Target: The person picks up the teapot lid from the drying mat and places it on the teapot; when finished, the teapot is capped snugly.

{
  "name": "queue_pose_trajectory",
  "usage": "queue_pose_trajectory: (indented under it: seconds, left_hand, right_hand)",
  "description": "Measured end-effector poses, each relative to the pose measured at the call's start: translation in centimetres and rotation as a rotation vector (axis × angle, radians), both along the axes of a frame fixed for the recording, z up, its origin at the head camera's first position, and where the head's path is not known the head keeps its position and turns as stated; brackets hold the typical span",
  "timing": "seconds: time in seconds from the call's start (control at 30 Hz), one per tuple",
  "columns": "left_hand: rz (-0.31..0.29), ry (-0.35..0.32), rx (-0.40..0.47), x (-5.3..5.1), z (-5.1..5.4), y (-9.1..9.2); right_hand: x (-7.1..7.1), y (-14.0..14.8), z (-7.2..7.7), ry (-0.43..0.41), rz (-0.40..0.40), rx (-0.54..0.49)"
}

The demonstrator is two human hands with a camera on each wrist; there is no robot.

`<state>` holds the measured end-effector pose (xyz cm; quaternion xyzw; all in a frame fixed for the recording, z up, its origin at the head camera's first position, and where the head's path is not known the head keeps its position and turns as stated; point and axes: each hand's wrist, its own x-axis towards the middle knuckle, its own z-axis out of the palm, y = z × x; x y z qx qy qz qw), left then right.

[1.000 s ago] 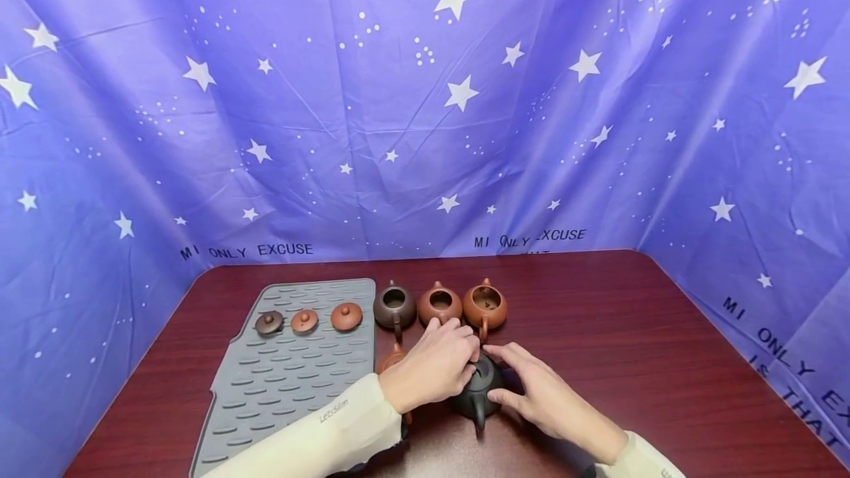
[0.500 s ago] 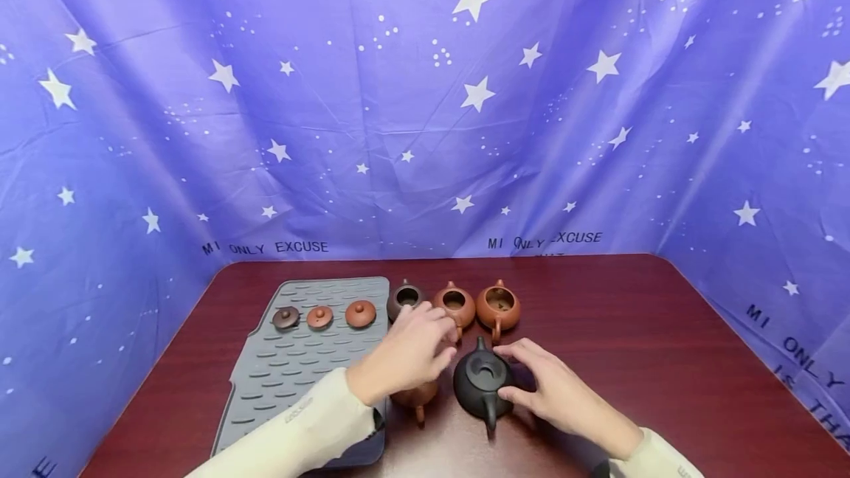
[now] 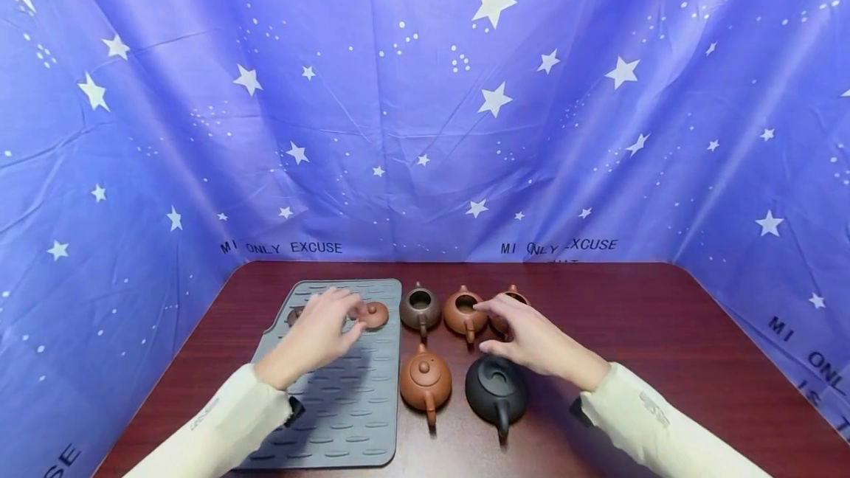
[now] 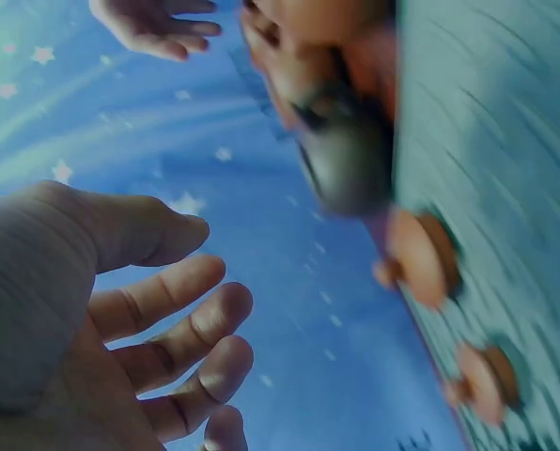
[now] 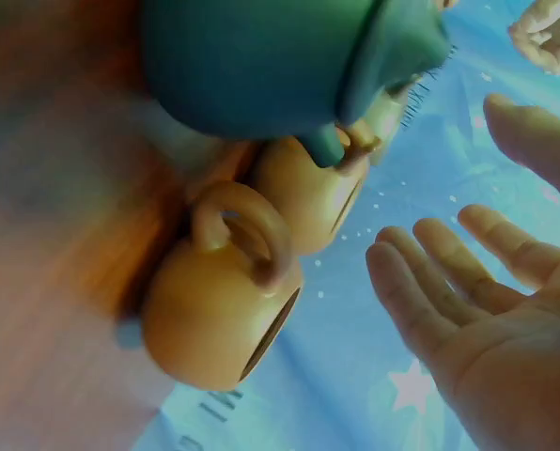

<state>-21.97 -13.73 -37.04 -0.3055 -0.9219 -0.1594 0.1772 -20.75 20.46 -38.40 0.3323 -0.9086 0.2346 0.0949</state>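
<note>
While left hand (image 3: 319, 332) hovers over grey mat (image 3: 355, 411) near 2 terracotta lids (image 4: 426, 261) — fingers loosely curved, empty — right hand (image 3: 536, 338) hovers by black teapot (image 3: 483, 388), fingers relaxed.

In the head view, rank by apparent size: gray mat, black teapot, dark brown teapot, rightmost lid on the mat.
1. Gray mat
2. Black teapot
3. Dark brown teapot (farther back, so true size unsure)
4. Rightmost lid

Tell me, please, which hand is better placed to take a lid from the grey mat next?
Left, probably: the left hand hovers over the grey mat, near its lids; the right hand is by the teapots.
</note>
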Motion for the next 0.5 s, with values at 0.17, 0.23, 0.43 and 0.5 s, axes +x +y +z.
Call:
queue_pose_trajectory:
  seconds: [0.17,0.23,0.43,0.5]
  left_hand:
    - [0.082,-0.034,-0.007,-0.6,-1.1,-2.8]
    - [0.117,-0.057,-0.004,-0.7,-1.5,-3.7]
    - [0.222,-0.128,-0.001,-1.6,-2.7,-5.9]
    - [0.258,-0.144,0.0,-1.9,-2.9,-6.5]
  right_hand:
    - [-2.4,-1.8,0.5,-0.057,0.07,0.039]
    - [-3.1,-2.5,0.6,-0.08,0.079,0.043]
    - [-4.5,-4.2,0.8,-0.164,0.062,0.072]
    - [-5.0,-4.8,0.8,-0.181,0.047,0.086]
